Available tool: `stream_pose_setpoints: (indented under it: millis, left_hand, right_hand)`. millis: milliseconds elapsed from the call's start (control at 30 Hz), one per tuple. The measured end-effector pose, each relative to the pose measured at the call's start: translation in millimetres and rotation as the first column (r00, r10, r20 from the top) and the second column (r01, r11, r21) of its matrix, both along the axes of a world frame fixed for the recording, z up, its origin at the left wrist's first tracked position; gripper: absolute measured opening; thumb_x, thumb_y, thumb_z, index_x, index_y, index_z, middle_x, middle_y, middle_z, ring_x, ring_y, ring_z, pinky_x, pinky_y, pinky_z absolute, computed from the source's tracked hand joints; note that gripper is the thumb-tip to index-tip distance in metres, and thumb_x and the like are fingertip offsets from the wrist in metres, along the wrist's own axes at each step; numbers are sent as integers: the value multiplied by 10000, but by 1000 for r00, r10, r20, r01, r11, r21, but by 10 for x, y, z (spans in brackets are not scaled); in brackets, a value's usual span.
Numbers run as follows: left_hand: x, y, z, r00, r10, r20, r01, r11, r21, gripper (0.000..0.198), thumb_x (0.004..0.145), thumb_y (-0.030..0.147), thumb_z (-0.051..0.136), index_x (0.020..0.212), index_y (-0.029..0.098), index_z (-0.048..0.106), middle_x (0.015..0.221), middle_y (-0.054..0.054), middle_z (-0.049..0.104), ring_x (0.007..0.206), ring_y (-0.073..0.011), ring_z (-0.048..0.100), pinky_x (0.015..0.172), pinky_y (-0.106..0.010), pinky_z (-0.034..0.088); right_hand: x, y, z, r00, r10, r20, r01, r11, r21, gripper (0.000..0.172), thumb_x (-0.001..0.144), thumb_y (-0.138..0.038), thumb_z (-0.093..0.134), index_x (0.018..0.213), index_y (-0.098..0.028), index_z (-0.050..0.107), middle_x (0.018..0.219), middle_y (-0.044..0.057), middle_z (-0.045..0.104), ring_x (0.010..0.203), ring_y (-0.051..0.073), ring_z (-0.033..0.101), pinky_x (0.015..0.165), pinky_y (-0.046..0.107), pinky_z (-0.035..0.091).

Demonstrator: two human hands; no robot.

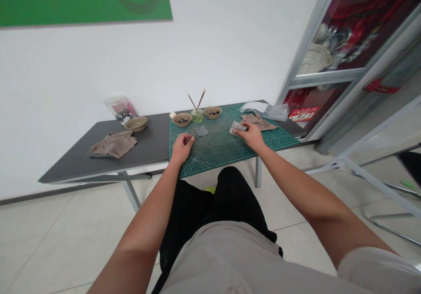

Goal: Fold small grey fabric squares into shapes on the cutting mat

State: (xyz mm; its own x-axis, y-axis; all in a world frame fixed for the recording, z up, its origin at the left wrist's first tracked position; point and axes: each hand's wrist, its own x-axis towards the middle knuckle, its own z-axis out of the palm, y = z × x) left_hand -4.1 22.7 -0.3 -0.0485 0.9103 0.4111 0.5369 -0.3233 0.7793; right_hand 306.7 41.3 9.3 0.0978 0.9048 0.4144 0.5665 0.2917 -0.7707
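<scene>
My right hand (252,136) pinches a small light-grey square sheet (237,127) over the right part of the green cutting mat (220,151). Just beyond that hand a crumpled brown cloth (261,122) lies on the mat. Low over the mat's left side is my left hand (183,148), its fingers closed together; what they hold, if anything, is too small to make out. Between the hands another small grey sheet (201,130) lies flat. Two brown bowls (177,123) (212,115) with small dark pieces stand at the mat's back edge.
A glass jar (197,117) with two thin sticks stands between the bowls. Left on the dark table (149,147) are a brown cloth (114,145), another bowl (135,124) and a clear plastic container (121,109). A plastic bag (276,112) lies back right. The wall (223,57) rises behind.
</scene>
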Motion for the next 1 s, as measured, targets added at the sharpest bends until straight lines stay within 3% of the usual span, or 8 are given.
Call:
stream_pose_setpoints:
  millis: [100, 233, 333, 467, 567, 767, 1000]
  left_hand:
    - [15, -29, 30, 1000, -4, 24, 4, 1000, -14, 200, 825, 374, 604, 901, 190, 610, 844, -28, 631, 752, -161, 540, 748, -305, 430]
    - [46, -82, 85, 998, -6, 66, 12, 996, -91, 219, 806, 392, 620, 885, 189, 600, 783, -10, 621, 712, -151, 546, 715, -292, 431]
    - [56, -101, 98, 993, -39, 107, 52, 992, -116, 223, 784, 386, 638, 882, 193, 586, 718, 14, 587, 672, -141, 538, 685, -280, 428]
    - [45, -89, 76, 992, -57, 109, 70, 991, -113, 224, 758, 375, 651, 881, 202, 579, 716, 25, 566, 668, -132, 526, 669, -265, 419]
    - [26, -65, 46, 992, -66, 111, 78, 991, -109, 224, 754, 372, 648, 883, 201, 582, 719, 24, 562, 671, -130, 524, 676, -267, 419]
    - [-1, -47, -2, 992, -85, 93, 94, 991, -93, 225, 763, 382, 636, 899, 209, 587, 712, 27, 548, 665, -133, 515, 666, -268, 420]
    - [0, -85, 10, 991, -88, 103, 98, 991, -88, 216, 771, 359, 632, 911, 201, 586, 728, 22, 557, 668, -130, 517, 669, -269, 423]
  right_hand:
    - [12, -13, 12, 1000, 25, 15, -25, 1000, 7, 382, 678, -460, 704, 917, -166, 655, 808, 38, 668, 683, 187, 566, 662, 303, 427]
    - [-39, -18, 47, 981, -2, 192, -3, 1000, 21, 218, 789, -388, 592, 830, -180, 646, 784, 47, 671, 731, 211, 595, 693, 313, 423]
    - [-157, 64, 148, 939, -39, 341, 10, 996, 87, 168, 833, -306, 534, 906, -174, 610, 865, 80, 678, 793, 229, 608, 717, 315, 421]
    - [-377, 287, 237, 845, -39, 533, 46, 999, 0, 265, 881, -212, 432, 1119, -141, 525, 975, 152, 676, 837, 265, 612, 741, 344, 426]
    - [-498, 456, 188, 778, -4, 628, 55, 997, -62, 314, 920, -168, 349, 1195, -144, 498, 1069, 195, 657, 920, 287, 612, 799, 378, 428]
    - [-566, 652, 8, 704, -39, 709, 147, 985, -92, 321, 948, -251, 383, 1208, -181, 558, 1107, 213, 656, 1054, 339, 558, 849, 480, 427]
    - [-598, 682, -12, 681, -99, 725, 176, 984, -30, 383, 903, -406, 494, 1092, -106, 638, 1095, 232, 652, 1057, 377, 531, 874, 499, 402]
